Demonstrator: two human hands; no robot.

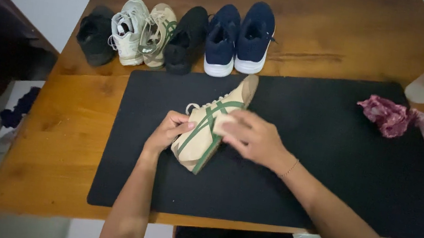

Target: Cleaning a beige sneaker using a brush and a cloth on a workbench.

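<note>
Two hands: both on beige sneaker (209,129), on black mat (326,167).
L hand (166,132): grips the side.
R hand (250,136): fingers pressed over the upper.
Tip: judging by grip, brace w/ L, keep sole flat.

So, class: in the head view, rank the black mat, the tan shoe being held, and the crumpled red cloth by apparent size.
1. Black mat
2. Tan shoe
3. Red cloth
</note>
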